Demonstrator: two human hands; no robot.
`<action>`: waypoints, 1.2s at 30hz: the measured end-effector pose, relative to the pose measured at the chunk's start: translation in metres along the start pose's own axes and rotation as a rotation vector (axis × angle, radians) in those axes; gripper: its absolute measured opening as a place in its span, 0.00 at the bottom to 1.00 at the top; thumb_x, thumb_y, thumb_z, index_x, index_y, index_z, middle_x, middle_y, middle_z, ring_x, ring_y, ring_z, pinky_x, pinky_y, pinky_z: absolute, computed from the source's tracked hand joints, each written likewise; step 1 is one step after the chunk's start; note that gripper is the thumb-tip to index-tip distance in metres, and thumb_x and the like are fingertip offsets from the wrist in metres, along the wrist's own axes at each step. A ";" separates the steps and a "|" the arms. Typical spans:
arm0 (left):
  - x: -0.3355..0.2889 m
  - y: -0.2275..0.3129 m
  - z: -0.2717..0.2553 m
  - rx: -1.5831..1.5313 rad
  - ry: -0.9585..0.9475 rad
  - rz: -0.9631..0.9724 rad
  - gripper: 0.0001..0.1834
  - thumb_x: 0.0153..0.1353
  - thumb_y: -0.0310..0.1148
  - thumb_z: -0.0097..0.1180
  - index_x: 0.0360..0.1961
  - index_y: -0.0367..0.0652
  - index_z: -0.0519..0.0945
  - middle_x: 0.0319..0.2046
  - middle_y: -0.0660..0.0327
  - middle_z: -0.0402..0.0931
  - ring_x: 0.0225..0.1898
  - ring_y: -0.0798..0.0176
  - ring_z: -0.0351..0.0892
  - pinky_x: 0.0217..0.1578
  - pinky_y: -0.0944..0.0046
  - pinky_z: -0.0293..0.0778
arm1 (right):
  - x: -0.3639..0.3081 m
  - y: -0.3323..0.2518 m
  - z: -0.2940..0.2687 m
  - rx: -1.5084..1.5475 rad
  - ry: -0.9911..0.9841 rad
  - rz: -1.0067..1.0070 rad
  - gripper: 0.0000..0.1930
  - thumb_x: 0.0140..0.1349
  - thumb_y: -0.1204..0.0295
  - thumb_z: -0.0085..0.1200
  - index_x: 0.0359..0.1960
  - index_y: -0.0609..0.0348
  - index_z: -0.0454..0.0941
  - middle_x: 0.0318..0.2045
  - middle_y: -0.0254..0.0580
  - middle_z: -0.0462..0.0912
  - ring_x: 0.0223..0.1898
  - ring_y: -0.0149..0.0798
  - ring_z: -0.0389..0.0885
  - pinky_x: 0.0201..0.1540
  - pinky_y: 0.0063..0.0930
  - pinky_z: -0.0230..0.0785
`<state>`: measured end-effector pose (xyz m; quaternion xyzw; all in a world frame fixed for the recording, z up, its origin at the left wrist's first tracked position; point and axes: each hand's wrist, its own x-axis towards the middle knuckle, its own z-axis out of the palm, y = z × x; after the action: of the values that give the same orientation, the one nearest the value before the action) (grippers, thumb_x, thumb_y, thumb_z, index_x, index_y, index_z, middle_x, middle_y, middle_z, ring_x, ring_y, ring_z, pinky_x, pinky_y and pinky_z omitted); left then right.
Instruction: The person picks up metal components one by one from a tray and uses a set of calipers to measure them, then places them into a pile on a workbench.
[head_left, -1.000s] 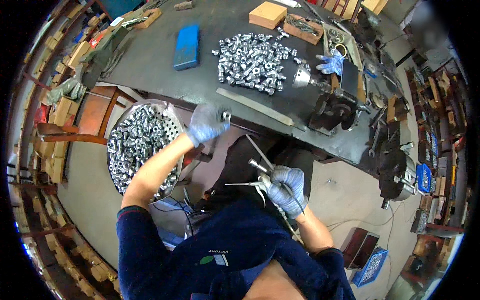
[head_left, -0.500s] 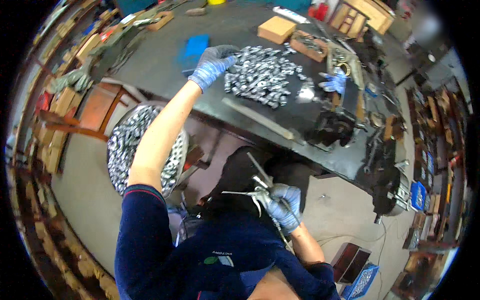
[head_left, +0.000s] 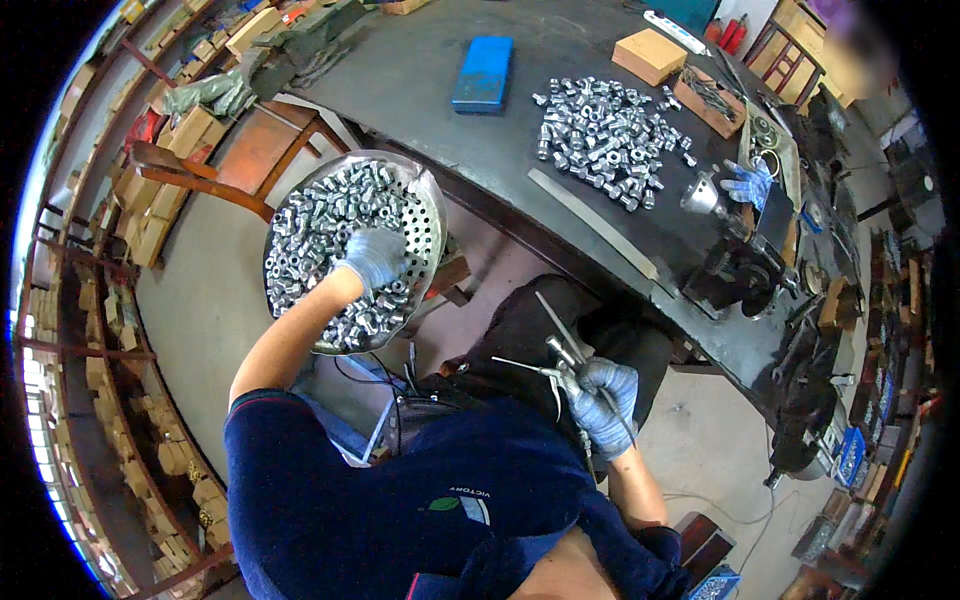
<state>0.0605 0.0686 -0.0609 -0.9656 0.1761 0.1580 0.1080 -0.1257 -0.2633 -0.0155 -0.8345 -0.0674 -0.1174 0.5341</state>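
My left hand (head_left: pixel 373 258), in a grey-blue glove, is down in a round perforated metal pan (head_left: pixel 428 215) heaped with small silver metal fittings (head_left: pixel 325 225). Its fingers look curled among the pieces; what they grip, if anything, is hidden. In front of my body, my gloved right hand (head_left: pixel 603 405) is closed around a slim grey rod (head_left: pixel 557 322) and a silver hand tool (head_left: pixel 550 372) with a thin tip and a curved pale lever. A small metal cylinder (head_left: pixel 560 349) shows beside them. Another heap of fittings (head_left: pixel 605 140) lies on the dark table.
On the dark table (head_left: pixel 420 100) lie a blue box (head_left: pixel 483 75), a flat metal bar (head_left: pixel 592 222), a yellowish block (head_left: pixel 648 56) and a loose blue glove (head_left: pixel 748 184). A vise-like device (head_left: pixel 740 280) sits at the near right. A wooden chair (head_left: pixel 250 165) stands left, beyond the pan.
My left hand has gone from the left edge of the table's heap down into the pan. My right hand keeps its hold on the rod and tool. The view has shifted.
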 end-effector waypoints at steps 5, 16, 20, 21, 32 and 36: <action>0.004 0.009 0.014 -0.019 0.162 0.087 0.09 0.49 0.37 0.54 0.28 0.44 0.78 0.27 0.51 0.78 0.32 0.48 0.79 0.33 0.50 0.74 | -0.006 0.004 -0.004 -0.061 0.011 -0.013 0.18 0.45 0.73 0.64 0.09 0.55 0.65 0.10 0.42 0.67 0.12 0.40 0.67 0.17 0.27 0.59; 0.007 0.009 0.010 -0.008 0.020 -0.015 0.11 0.48 0.38 0.53 0.26 0.42 0.80 0.27 0.51 0.79 0.33 0.47 0.80 0.34 0.50 0.74 | -0.009 0.004 -0.005 -0.048 0.017 -0.003 0.18 0.46 0.74 0.64 0.10 0.56 0.65 0.10 0.40 0.66 0.12 0.37 0.65 0.18 0.26 0.58; 0.000 0.012 0.006 -0.026 0.063 -0.025 0.11 0.48 0.39 0.53 0.24 0.44 0.80 0.27 0.51 0.79 0.33 0.48 0.80 0.33 0.51 0.74 | -0.011 0.006 -0.005 0.044 0.027 0.051 0.18 0.46 0.73 0.65 0.10 0.56 0.64 0.10 0.39 0.65 0.12 0.33 0.63 0.18 0.25 0.57; 0.000 0.011 0.008 -0.021 0.082 -0.020 0.11 0.48 0.40 0.53 0.25 0.43 0.80 0.27 0.51 0.79 0.33 0.48 0.80 0.33 0.51 0.74 | -0.010 0.005 -0.005 0.038 0.026 0.047 0.18 0.46 0.73 0.65 0.10 0.56 0.64 0.10 0.38 0.65 0.12 0.32 0.63 0.18 0.25 0.57; -0.042 0.050 -0.072 -1.764 -0.183 0.245 0.22 0.52 0.38 0.59 0.43 0.32 0.73 0.27 0.57 0.78 0.26 0.66 0.78 0.26 0.70 0.74 | 0.004 -0.006 -0.003 0.055 -0.024 -0.064 0.18 0.44 0.72 0.66 0.11 0.54 0.64 0.11 0.39 0.65 0.14 0.39 0.66 0.18 0.27 0.59; -0.052 0.095 -0.044 -2.091 -0.545 0.286 0.21 0.55 0.42 0.55 0.41 0.33 0.76 0.26 0.58 0.79 0.26 0.66 0.78 0.29 0.67 0.74 | 0.012 -0.014 -0.003 -0.023 -0.092 -0.120 0.19 0.45 0.68 0.66 0.11 0.54 0.65 0.10 0.40 0.66 0.13 0.43 0.68 0.17 0.31 0.59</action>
<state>-0.0094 -0.0143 -0.0172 -0.4830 0.0355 0.4495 -0.7506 -0.1181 -0.2597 0.0012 -0.8394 -0.1406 -0.1116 0.5130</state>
